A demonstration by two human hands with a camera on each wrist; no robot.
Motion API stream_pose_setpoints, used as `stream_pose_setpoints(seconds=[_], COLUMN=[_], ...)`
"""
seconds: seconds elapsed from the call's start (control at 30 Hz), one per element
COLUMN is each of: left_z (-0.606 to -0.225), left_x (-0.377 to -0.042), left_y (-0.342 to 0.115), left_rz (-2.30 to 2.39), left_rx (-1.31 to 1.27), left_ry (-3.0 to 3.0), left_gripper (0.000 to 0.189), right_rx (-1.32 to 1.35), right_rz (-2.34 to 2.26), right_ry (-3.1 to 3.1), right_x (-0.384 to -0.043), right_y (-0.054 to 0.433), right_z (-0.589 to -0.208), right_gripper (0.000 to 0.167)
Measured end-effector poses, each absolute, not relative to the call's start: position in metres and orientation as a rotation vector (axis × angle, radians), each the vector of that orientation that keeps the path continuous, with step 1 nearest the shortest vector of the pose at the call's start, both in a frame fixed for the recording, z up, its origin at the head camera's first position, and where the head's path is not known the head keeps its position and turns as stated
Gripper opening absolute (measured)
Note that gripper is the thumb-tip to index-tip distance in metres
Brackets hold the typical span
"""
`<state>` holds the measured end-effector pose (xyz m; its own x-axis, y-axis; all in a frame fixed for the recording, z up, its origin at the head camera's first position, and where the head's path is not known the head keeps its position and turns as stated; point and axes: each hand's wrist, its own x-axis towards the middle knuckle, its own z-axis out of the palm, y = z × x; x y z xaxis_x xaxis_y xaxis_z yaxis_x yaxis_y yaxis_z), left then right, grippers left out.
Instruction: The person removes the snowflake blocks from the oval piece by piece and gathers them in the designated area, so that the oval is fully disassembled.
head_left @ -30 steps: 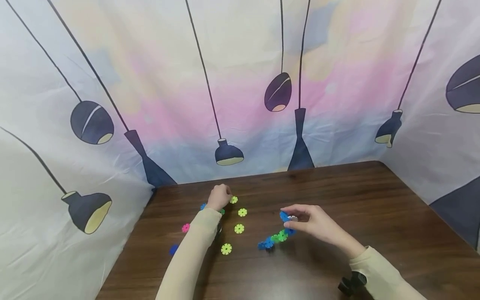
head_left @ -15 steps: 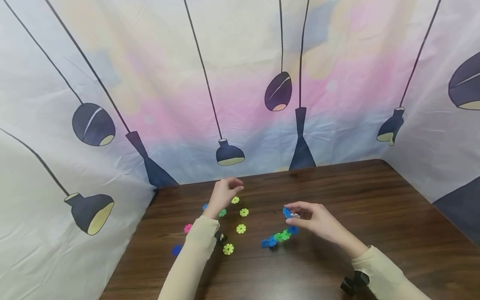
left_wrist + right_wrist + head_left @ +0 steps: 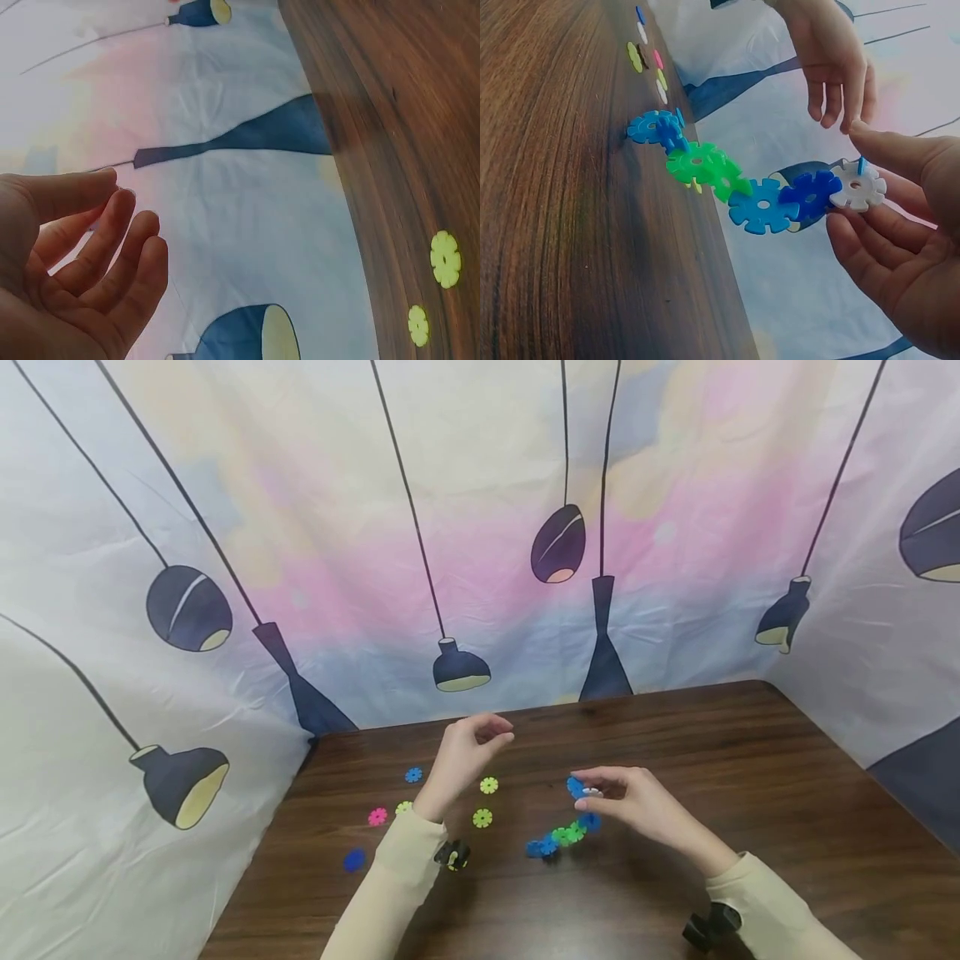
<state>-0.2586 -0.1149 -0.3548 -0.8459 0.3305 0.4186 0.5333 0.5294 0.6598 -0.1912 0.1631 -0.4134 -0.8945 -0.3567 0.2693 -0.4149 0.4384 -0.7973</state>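
My right hand (image 3: 628, 800) pinches the upper end of a chain of interlocking plastic snowflake discs (image 3: 567, 835). In the right wrist view, the thumb and fingers are at a white disc (image 3: 856, 189) and a blue one seen edge-on. Blue discs (image 3: 763, 206) and green discs (image 3: 696, 161) continue down towards the table. My left hand (image 3: 461, 758) is raised above the back of the table, left of the chain. Its thumb and fingers are bent close together in the left wrist view; whether a disc is between them cannot be made out.
Loose yellow discs (image 3: 489, 785) lie below my left hand on the brown wooden table (image 3: 735, 760). Further left are a pink disc (image 3: 377, 817), a dark blue disc (image 3: 354, 860) and a lighter blue disc (image 3: 413, 774). A printed curtain (image 3: 510, 610) borders the table's back.
My left hand has lifted from among the loose discs and moved right, towards the chain. The right hand and the chain have stayed nearly in place.
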Motion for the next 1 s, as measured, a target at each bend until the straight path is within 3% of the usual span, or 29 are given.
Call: stream_pose_setpoints(seconds=[0.77,1.0], left_z=[-0.371,-0.375], left_x=[-0.224,-0.215], left_y=[-0.115,-0.114], left_rz=[-1.269,-1.262], left_rx=[-0.829,-0.883], left_ry=[-2.566,-2.554], left_gripper=[0.009,0.011], right_rx=[0.94,0.895], right_rz=[1.491,1.481], right_ry=[-2.492,-2.505], right_x=[-0.192,-0.191], right_y=[0.163,0.162], right_z=[-0.42,-0.42], right_gripper=[0.036,0.032])
